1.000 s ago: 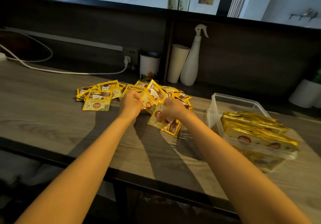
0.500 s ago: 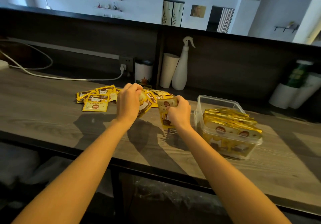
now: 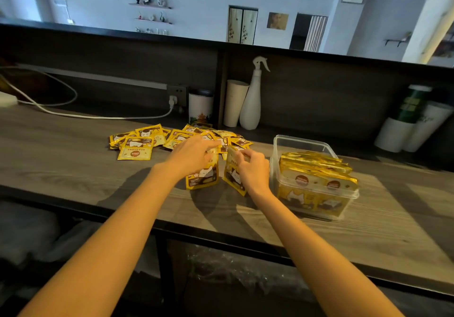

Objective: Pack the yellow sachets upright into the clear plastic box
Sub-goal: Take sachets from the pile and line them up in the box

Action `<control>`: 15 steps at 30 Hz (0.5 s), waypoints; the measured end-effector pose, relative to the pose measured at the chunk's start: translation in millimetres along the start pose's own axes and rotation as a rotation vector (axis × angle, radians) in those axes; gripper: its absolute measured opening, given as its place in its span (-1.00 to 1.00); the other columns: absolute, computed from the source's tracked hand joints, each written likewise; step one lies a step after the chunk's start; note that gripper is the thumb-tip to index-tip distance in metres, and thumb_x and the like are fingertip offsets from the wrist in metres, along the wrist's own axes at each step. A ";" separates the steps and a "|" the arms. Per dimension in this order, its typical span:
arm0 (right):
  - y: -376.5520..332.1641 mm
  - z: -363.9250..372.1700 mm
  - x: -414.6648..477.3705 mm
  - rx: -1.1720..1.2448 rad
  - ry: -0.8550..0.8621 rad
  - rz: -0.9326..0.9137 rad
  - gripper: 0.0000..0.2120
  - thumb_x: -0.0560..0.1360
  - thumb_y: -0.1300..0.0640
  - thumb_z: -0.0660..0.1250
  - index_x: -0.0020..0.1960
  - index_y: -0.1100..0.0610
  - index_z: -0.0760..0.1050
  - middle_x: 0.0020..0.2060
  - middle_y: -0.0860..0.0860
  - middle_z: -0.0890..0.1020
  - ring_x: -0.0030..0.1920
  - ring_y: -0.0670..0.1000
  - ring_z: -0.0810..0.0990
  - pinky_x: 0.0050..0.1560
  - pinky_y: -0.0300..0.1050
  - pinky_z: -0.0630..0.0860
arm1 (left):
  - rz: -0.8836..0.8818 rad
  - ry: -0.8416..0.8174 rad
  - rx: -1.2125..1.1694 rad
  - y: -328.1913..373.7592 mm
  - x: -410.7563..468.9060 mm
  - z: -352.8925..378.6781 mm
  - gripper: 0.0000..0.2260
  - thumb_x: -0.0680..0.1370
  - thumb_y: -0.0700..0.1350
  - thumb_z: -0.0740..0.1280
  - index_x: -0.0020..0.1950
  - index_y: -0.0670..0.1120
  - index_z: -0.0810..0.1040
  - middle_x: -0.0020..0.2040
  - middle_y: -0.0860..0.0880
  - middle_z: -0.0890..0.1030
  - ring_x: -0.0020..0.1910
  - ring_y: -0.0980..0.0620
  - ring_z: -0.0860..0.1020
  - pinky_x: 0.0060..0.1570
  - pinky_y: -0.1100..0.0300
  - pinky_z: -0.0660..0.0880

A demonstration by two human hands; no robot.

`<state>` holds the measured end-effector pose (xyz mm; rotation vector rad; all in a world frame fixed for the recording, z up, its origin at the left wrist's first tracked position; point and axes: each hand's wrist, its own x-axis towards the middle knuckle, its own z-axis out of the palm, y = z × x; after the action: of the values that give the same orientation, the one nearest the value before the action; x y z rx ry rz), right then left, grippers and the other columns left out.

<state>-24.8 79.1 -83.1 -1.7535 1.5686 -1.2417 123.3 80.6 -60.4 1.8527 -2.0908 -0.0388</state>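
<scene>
On the counter, the clear box is well over half full of packed sachets, with room at the back. A loose pile is left. Left hand grips a standing sachet; right hand pinches a second sachet beside the box.

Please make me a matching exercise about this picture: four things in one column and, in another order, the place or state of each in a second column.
Things
1. spray bottle
2. clear box
3. white cable
4. right hand

Places or states
a. plugged into the wall socket
b. grips a sachet
c. holds upright sachets
d. stands beside a tall cup

Pairs: 1-d, 2-c, 3-a, 4-b
</scene>
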 end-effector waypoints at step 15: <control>2.3 -0.2 1.8 -0.260 0.026 -0.059 -0.82 0.56 0.24 0.20 0.03 0.26 0.56 -0.06 0.17 0.64 -0.01 0.15 0.60 0.00 0.12 0.57 | -0.102 0.018 -0.273 -0.4 -6.8 5.9 -0.69 0.60 -0.07 0.18 -0.36 -0.05 0.39 -0.33 0.02 0.38 -0.15 -0.06 0.40 -0.22 0.13 0.25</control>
<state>-26.2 76.9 -84.3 -1.9626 1.7714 -1.1327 122.6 85.9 -67.7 1.7823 -1.8704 -0.3151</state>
